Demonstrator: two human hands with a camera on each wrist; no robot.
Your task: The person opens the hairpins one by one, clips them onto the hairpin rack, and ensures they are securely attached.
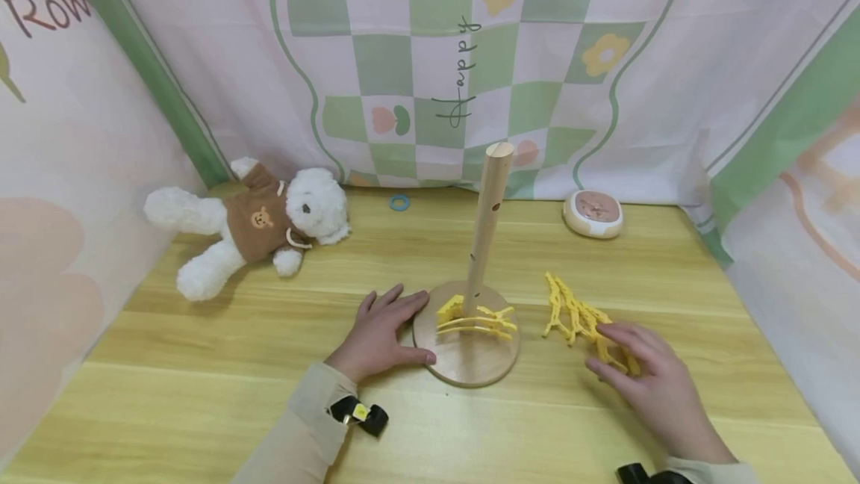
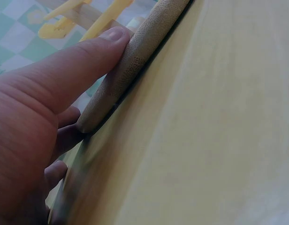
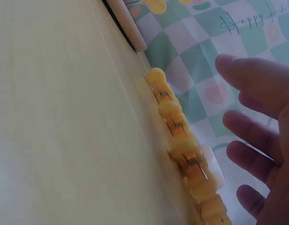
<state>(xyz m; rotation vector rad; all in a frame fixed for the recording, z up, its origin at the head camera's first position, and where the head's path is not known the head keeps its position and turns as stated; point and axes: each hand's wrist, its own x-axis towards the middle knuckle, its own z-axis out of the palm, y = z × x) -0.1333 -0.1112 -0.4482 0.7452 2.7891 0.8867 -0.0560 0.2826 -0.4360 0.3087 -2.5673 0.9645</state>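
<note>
My left hand (image 1: 381,336) rests at the left edge of the stand's round wooden base (image 1: 466,364), its fingers fairly straight. In the left wrist view the thumb (image 2: 100,49) touches the rim. A wooden post (image 1: 489,222) with small holes rises from the base. Yellow branching plastic pieces (image 1: 477,326) lie around the post's foot. At the right, my right hand (image 1: 652,379) is over more yellow branching pieces (image 1: 574,312), thumb and fingers spread apart. In the right wrist view a row of yellow pieces (image 3: 182,140) shows small metal springs, with a gap between it and the fingers.
A white plush toy (image 1: 258,219) in a brown shirt lies at the back left. Behind the stand is a blue ring (image 1: 399,202). A small round-cornered white and pink device (image 1: 594,213) sits at the back right. Patterned cloth (image 1: 443,66) borders the table.
</note>
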